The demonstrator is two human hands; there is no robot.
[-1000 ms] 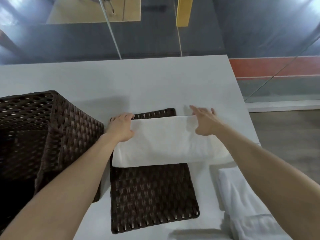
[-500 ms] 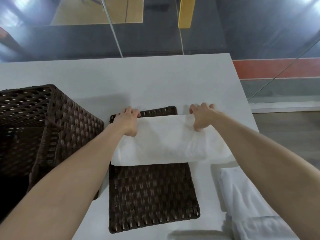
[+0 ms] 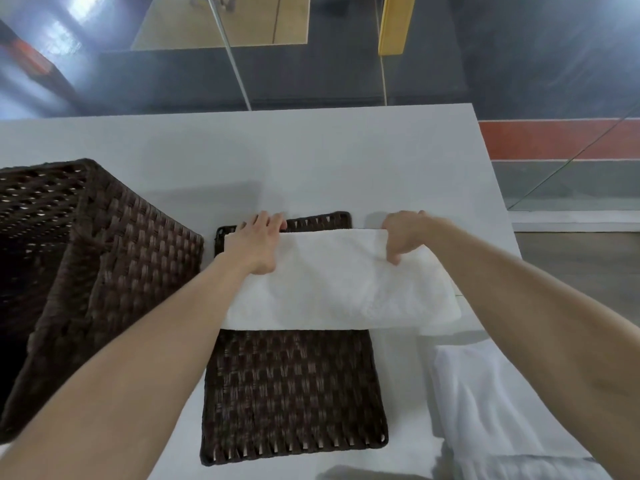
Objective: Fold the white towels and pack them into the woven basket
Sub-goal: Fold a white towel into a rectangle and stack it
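A folded white towel lies across the far half of a flat dark woven lid on the white table. My left hand grips the towel's far left corner, fingers over the far edge. My right hand pinches the far right corner, fingers curled down over the cloth. The far edge is lifted a little off the lid. The dark woven basket stands open at the left, its inside dark. More white towels lie in a pile at the near right, partly hidden by my right forearm.
The white table ends at a far edge and a right edge near my right arm. A glass wall and a yellow post stand beyond it. Floor shows at the right.
Both hands went from lying flat on the towel to gripping its far corners. The far edge has come up slightly and shifted toward me.
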